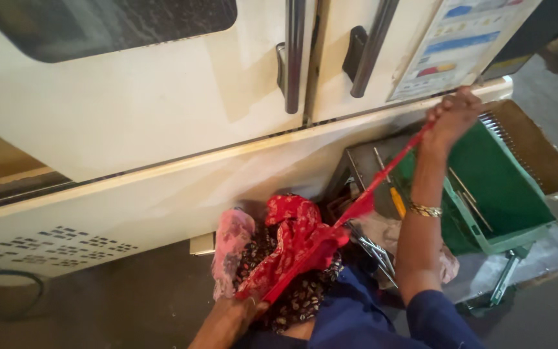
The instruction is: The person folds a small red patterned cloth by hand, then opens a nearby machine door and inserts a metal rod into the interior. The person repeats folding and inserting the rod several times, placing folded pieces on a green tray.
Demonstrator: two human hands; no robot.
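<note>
A red patterned cloth (295, 236) is stretched taut into a strip between my two hands. My right hand (450, 116) is raised near the machine's lower edge and grips the upper end of the cloth. My left hand (237, 310) is low at the bottom of the view and holds the other end. The bunched middle of the cloth lies over a dark spotted fabric (298, 300) and next to a pink cloth (230, 242). A metal bracelet (425, 210) sits on my right wrist, and my sleeve is blue.
A large cream machine (150, 116) with two dark door handles (294, 55) and a window fills the upper view. To the right stands a green plastic bin (498, 194) with tools, a yellow-handled screwdriver (397, 200) and metal parts beside it. Grey floor (117, 307) below.
</note>
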